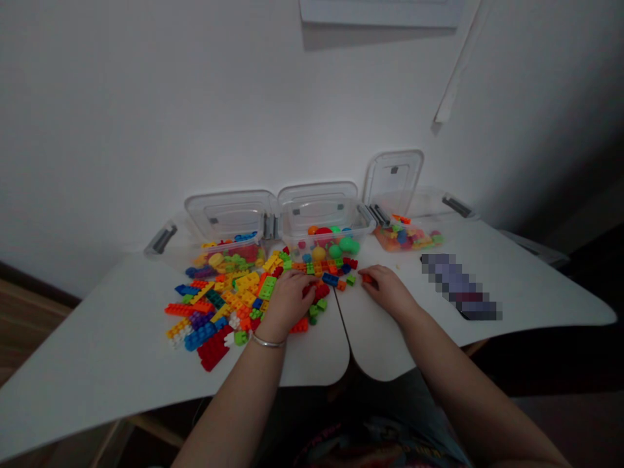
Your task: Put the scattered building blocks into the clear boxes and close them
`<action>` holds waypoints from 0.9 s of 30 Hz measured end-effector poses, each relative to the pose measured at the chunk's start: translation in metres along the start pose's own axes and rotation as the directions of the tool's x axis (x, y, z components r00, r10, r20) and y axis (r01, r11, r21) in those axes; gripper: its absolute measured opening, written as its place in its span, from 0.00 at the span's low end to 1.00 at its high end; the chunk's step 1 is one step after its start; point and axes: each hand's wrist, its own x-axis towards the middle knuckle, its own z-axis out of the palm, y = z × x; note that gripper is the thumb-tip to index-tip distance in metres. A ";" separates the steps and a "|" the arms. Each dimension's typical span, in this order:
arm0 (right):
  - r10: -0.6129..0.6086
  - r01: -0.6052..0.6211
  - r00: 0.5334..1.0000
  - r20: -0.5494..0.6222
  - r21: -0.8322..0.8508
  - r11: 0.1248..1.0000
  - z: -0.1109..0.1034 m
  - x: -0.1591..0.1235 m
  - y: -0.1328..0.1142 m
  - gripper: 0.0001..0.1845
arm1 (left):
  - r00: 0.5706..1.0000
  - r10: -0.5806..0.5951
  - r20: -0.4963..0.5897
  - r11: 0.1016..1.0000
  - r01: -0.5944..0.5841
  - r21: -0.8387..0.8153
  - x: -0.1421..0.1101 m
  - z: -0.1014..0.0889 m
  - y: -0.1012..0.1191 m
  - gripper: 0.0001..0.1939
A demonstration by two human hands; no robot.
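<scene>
As fingers covered the pile, the left hand's (287,302) grip could not be told, colored plastic bricks (229,305) partly hidden, an orange brick (366,278) narrowly pinched by the right hand (387,290).

White desk (112,325), scattered plastic bricks (219,312), clear plastic bins (322,237)

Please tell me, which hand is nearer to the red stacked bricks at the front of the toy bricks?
Left. The left hand is beyond and to the right of the red stacked bricks; the right hand is much farther to their right.
</scene>
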 end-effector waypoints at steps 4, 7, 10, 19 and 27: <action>0.080 -0.079 0.997 -0.012 0.067 0.995 -0.001 0.001 0.000 0.15 | 1.000 -0.008 0.004 1.000 0.008 0.002 0.000 0.000 0.000 0.12; 0.187 -0.180 0.982 -0.024 0.175 0.968 -0.003 0.000 0.002 0.16 | 1.000 -0.013 0.002 1.000 0.013 0.000 0.000 0.000 -0.001 0.13; 0.261 -0.227 0.963 -0.069 0.318 0.921 -0.003 0.000 0.004 0.15 | 1.000 -0.008 -0.003 1.000 0.008 -0.001 0.000 0.001 -0.002 0.13; 0.326 -0.028 0.850 -0.414 0.581 0.813 -0.044 0.028 -0.002 0.22 | 1.000 -0.029 0.002 1.000 0.029 0.008 0.001 0.000 0.001 0.13; 0.210 -0.045 0.755 -0.621 0.270 0.962 -0.110 0.104 0.025 0.18 | 1.000 -0.027 0.012 1.000 0.027 0.004 0.001 -0.002 0.001 0.13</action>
